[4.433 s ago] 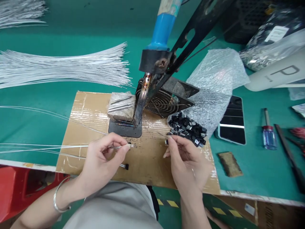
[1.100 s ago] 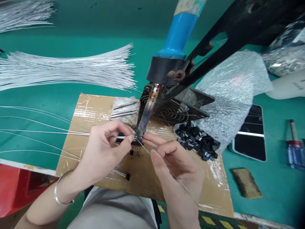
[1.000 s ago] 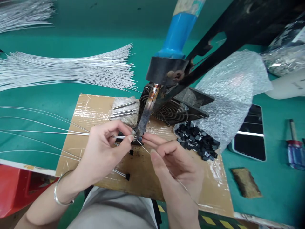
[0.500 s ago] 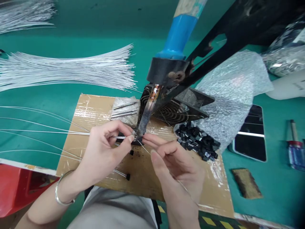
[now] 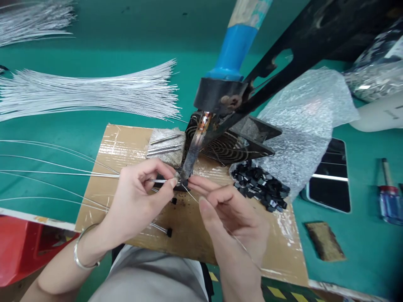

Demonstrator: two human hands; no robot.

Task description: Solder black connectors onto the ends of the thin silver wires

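My left hand (image 5: 138, 203) pinches thin white wires (image 5: 103, 173) between thumb and fingers, with their ends at the tip of a soldering iron (image 5: 192, 157). The iron is fixed in a black stand (image 5: 283, 71) and points down. In my right hand (image 5: 236, 222) a strand of solder wire (image 5: 190, 194) runs from the palm past the thumb up to the iron's tip. My right fingertips are beside that tip, and the exact joint is hidden. Below my left hand, finished-looking wire ends carry small black connectors (image 5: 169, 232).
A brown cardboard sheet (image 5: 283, 256) lies under the work. On it are a pale pad with metal rods (image 5: 165, 147) and a heap of black connectors (image 5: 261, 184). Behind stands a black fan (image 5: 226, 147). A wire bundle (image 5: 94, 94), bubble wrap (image 5: 302, 113), a phone (image 5: 330, 176) and a sponge (image 5: 325, 241) lie around.
Both hands stay almost exactly where they were, with the wires and solder at the iron's tip. Only a slight shift of the camera view shows.
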